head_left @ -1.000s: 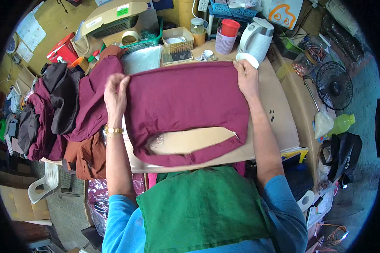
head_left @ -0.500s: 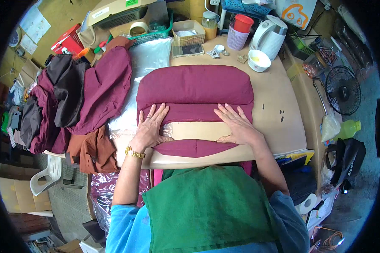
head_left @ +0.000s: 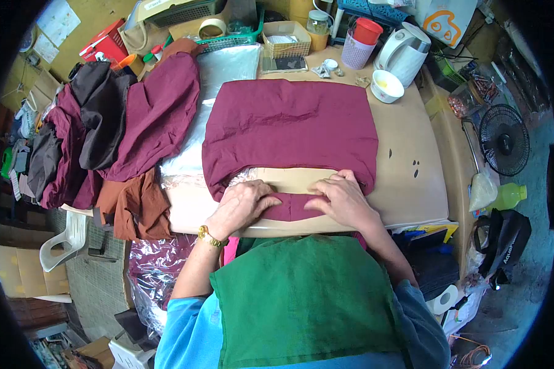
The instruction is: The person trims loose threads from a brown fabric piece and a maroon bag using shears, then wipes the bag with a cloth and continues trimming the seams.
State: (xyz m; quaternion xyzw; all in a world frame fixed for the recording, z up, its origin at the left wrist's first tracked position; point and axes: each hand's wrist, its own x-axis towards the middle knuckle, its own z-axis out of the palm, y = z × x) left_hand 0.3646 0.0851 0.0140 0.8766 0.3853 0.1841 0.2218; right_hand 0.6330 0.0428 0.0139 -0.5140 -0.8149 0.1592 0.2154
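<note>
A maroon garment (head_left: 289, 126) lies folded on the tan tabletop (head_left: 412, 203). Its near band (head_left: 290, 207) runs along the table's front edge, with a strip of tabletop showing between band and body. My left hand (head_left: 243, 206) grips the band's left part, fingers curled over it and thumb on the near side. On the right part, my right hand (head_left: 341, 200) holds the same band between thumb and bent fingers. A gold watch is on my left wrist.
Maroon and dark garments (head_left: 157, 117) are heaped at the left, with a rust cloth (head_left: 135, 203) below. Clear plastic sheets (head_left: 228, 74) lie beside them. A white bowl (head_left: 386, 87), a kettle (head_left: 403, 54) and a basket (head_left: 286, 40) stand at the back. A fan (head_left: 505, 140) is right.
Both hands have gone from lying spread on the garment to gripping its near band. The garment's rolled upper part now lies flatter, and the gap between body and band is narrower.
</note>
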